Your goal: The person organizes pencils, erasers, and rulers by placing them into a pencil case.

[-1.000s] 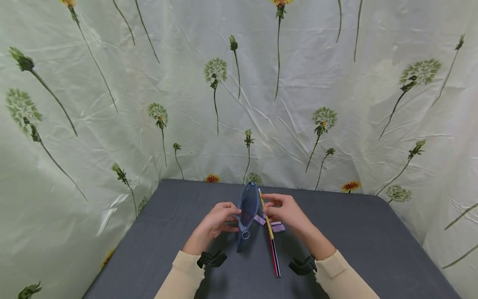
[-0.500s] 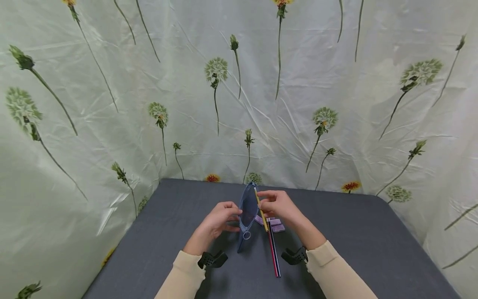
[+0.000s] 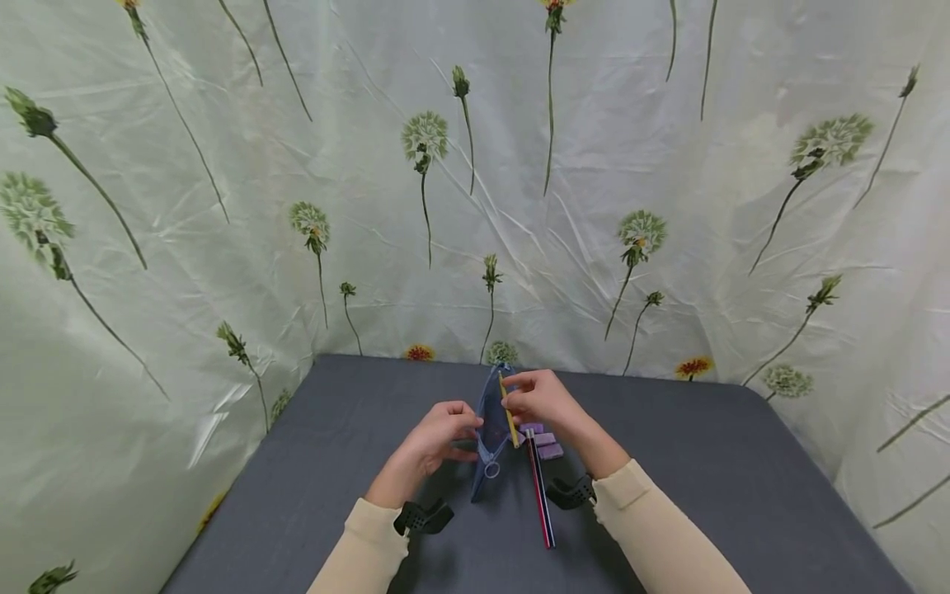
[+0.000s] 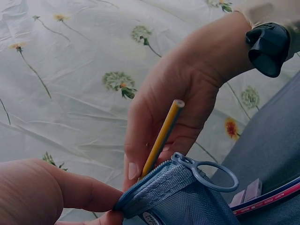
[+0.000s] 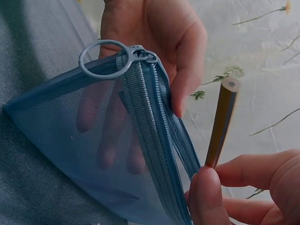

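Note:
A blue mesh zipper pouch (image 3: 486,454) stands on edge with its zip undone and its mouth parted. My left hand (image 3: 441,433) holds it by the near side of the rim, thumb on the zip edge and fingers spread behind the mesh. A ring pull (image 5: 104,58) hangs from the zip's end. My right hand (image 3: 545,402) pinches a yellow pencil (image 5: 222,119) between thumb and fingers, right at the pouch opening. The pencil is tilted, and its flat unsharpened end sticks up in the right wrist view.
Red and dark striped pencils (image 3: 542,499) lie together on the dark grey table (image 3: 668,495), right of the pouch. Several small purple blocks (image 3: 547,445) lie beyond them. A flower-printed curtain (image 3: 371,165) hangs behind the table.
My right hand has lifted the yellow pencil off the striped ones and carried it left to the pouch's mouth. The left hand keeps its hold on the pouch, nearly still.

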The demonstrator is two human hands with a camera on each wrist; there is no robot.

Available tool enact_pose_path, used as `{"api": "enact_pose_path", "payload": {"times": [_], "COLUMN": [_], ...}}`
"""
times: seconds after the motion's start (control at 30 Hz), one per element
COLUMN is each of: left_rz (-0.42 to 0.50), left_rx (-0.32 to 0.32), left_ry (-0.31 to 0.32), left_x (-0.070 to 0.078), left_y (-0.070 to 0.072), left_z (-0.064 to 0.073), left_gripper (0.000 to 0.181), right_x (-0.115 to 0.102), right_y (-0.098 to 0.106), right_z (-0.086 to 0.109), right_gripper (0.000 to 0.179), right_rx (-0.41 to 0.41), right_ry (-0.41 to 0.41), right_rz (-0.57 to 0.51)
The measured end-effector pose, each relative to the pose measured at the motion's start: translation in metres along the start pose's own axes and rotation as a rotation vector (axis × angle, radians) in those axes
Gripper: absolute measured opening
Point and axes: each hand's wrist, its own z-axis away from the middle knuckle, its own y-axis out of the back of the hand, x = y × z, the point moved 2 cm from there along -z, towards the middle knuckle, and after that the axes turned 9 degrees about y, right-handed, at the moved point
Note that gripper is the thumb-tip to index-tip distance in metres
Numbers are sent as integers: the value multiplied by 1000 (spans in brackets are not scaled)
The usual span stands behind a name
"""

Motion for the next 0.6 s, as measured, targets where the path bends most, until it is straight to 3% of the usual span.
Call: {"api": "enact_pose_path", "payload": {"times": [0.6], "left_rz": [18], "left_rx": [-25], "left_ry": [9], "left_x": [-2], "left_y": [-2], "left_z": [-1], "left_gripper": [21], "right_x": [1], "right_y": [-14], "right_z": [-14], "right_gripper": [43], "right_rx": [16], "right_ry": [-13], "right_rz": [182]}}
